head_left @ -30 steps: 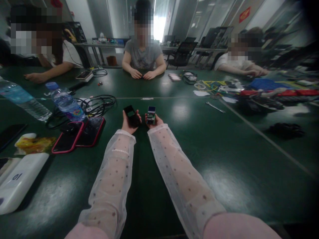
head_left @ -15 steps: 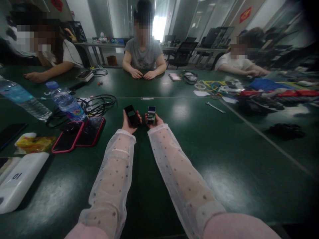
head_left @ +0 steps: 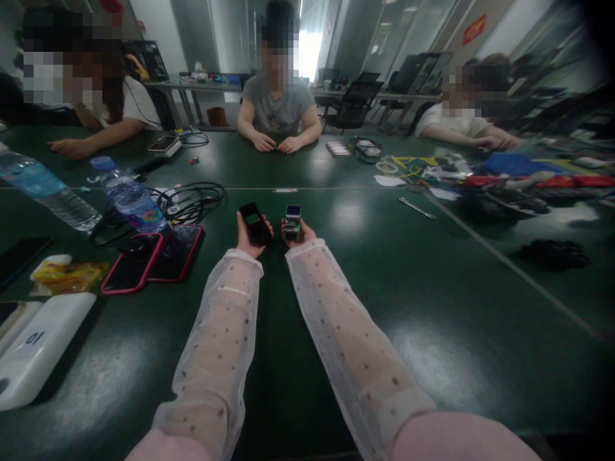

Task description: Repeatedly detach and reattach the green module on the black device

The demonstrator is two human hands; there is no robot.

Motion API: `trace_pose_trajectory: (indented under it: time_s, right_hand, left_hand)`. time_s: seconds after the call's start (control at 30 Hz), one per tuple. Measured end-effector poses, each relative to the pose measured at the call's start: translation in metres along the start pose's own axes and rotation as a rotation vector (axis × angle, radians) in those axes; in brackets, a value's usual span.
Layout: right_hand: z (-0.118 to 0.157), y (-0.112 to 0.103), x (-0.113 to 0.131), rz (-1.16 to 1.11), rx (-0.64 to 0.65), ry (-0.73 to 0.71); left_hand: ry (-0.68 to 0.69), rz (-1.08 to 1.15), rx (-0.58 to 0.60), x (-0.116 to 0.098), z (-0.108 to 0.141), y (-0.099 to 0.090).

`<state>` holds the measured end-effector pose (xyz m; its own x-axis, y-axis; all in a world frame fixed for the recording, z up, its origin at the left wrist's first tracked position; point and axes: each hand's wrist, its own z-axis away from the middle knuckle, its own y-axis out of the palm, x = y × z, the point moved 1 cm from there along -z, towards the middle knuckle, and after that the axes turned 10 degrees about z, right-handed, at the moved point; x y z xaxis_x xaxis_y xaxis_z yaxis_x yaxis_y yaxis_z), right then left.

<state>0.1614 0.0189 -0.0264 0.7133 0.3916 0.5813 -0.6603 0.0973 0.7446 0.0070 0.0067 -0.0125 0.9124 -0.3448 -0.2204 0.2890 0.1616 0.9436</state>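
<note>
My left hand (head_left: pixel 246 241) is closed around a black handheld device (head_left: pixel 255 225), thumb along its left edge and fingertips on its right. Its dark face, with a small greyish window, points up toward me. Beside it, my right hand (head_left: pixel 304 233) grips a small green circuit board with a little screen (head_left: pixel 293 221). The screen sits at the board's upper end, and metal parts show below it. A narrow gap separates the two devices. Both hands are over the middle of the dark green table (head_left: pixel 384 282). Sheer dotted sleeves cover my forearms.
To the left are two phones with pink-red edges (head_left: pixel 175 253), water bottles (head_left: pixel 132 195), black cables (head_left: pixel 195 202) and a white power bank (head_left: pixel 43 349). A wrench (head_left: pixel 416 207), mixed cables (head_left: pixel 408 165) and a black bundle (head_left: pixel 553 253) lie to the right. Several people sit across.
Both hands keep their hold on the two devices. Only a very slight shift of the whole view shows.
</note>
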Motion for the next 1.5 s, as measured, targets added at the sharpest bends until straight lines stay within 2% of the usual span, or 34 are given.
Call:
trace_pose_trajectory:
  time_s: [0.83,1.5]
  right_hand:
    - [0.002,0.005,0.001,0.026,-0.047,-0.009]
    - [0.006,0.005,0.0,0.022,-0.026,-0.009]
  left_hand:
    - [0.069,-0.088,-0.063,0.002,0.005,0.005]
    - [0.085,-0.116,-0.096,0.004,0.009,0.011]
